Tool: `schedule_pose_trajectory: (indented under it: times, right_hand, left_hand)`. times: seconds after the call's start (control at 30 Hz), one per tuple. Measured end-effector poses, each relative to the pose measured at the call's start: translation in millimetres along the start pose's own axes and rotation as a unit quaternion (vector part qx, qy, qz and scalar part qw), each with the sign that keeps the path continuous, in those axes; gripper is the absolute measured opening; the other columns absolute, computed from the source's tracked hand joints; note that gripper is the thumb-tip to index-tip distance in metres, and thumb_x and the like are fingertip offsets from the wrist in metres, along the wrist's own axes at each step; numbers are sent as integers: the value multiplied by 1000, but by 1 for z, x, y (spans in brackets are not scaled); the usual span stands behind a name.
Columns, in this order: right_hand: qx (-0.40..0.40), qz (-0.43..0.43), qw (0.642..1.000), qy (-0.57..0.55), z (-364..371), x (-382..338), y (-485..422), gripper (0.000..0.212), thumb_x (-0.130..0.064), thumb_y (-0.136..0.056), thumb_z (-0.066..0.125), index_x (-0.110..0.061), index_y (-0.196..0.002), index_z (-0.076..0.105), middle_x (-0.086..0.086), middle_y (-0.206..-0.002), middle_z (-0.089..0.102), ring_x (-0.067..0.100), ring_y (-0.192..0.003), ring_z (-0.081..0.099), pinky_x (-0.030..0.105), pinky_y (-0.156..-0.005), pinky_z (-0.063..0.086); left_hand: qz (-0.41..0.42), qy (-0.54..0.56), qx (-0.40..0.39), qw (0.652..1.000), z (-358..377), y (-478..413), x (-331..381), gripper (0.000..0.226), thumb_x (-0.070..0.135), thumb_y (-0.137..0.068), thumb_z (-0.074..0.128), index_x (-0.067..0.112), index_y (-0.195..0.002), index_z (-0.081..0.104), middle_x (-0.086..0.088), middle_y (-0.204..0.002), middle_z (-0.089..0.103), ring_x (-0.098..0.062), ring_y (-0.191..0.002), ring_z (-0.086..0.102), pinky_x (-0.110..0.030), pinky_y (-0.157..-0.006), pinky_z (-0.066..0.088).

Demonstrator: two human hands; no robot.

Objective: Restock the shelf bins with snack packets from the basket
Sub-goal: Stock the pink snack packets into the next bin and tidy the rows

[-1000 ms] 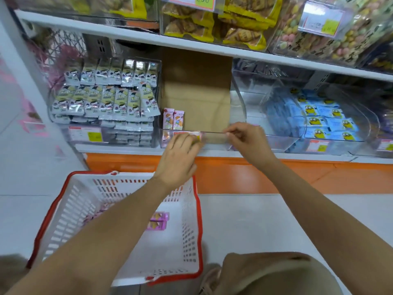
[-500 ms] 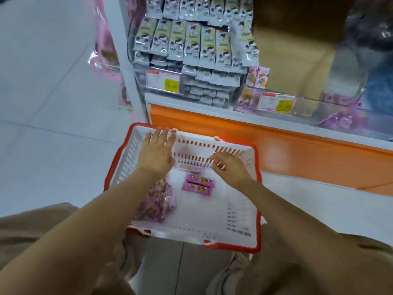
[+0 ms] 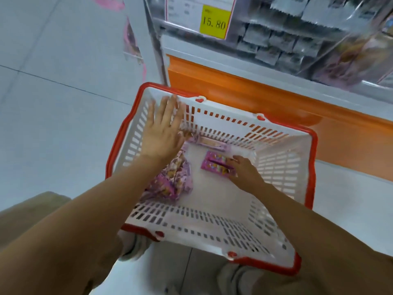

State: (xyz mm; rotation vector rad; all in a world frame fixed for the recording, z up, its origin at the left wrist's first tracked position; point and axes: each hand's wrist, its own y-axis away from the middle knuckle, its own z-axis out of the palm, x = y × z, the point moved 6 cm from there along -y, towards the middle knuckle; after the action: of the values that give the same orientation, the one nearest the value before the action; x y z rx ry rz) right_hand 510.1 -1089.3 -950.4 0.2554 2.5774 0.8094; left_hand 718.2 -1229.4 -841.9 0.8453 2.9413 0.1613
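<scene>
Nearest the camera, white slotted plastic basket with red rim [image 3: 191,222] sits on the floor. Inside it: right hand [image 3: 244,175] pinches the end of flat pink snack packets [image 3: 214,165] lying on the bottom; crumpled purple packet pile [image 3: 170,182] left of them. Left hand [image 3: 163,133] hovers flat, fingers spread, over the far-left corner. Beyond: orange-based shelf [image 3: 234,88], clear bin of grey packets [image 3: 276,39], yellow 15.80 price tag [image 3: 213,23].

Pale tiled floor [image 3: 53,124] carries a white, red-rimmed basket [image 3: 212,228], standing just beside the orange shelf base [image 3: 234,90]. The shelf [image 3: 212,54] above carries clear bins [image 3: 276,39] of packets.
</scene>
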Motion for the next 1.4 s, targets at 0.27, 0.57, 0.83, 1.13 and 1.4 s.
schedule_pose_trajectory:
  times: [0.27,0.57,0.83,1.13,1.4]
  right_hand:
    - [-4,-25,999,47,15,1,-12,44,-40,-94,46,-16,-125,65,20,-120,54,39,-107,54,38,-84,43]
    - [76,-56,995,-32,-21,-12,12,25,-13,-96,53,-15,-117,68,15,-101,53,34,-80,59,34,-68,44]
    - [202,-108,955,-186,-100,-28,81,33,-3,-95,46,-22,-120,54,1,-121,52,9,-104,51,26,-84,43]
    - [352,-146,892,-245,-204,4,219,33,-10,-85,45,-22,-114,57,8,-106,61,23,-88,57,24,-70,41]
    - [501,-82,833,-219,-266,74,336,30,-4,-86,48,-15,-112,60,2,-107,61,6,-81,53,15,-69,39]
  left_hand:
    - [-5,-2,3,1000,6,-2,-2,73,41,-102,32,16,-155,-12,-14,-161,-19,-30,-148,-20,-49,-119,-14]
    - [-13,-4,-31,999,-16,3,7,80,47,-100,38,16,-155,-12,-13,-163,-14,-30,-149,-18,-50,-121,-6]
    - [45,111,27,992,-86,13,46,61,22,-91,55,8,-147,36,-17,-144,43,-33,-137,36,-45,-114,24]
    - [174,163,198,951,-208,28,156,50,20,-80,49,8,-128,56,-15,-120,58,-35,-111,53,-45,-91,41]
    - [258,168,229,923,-274,42,252,47,20,-77,42,3,-119,56,-18,-113,55,-37,-104,52,-45,-88,38]
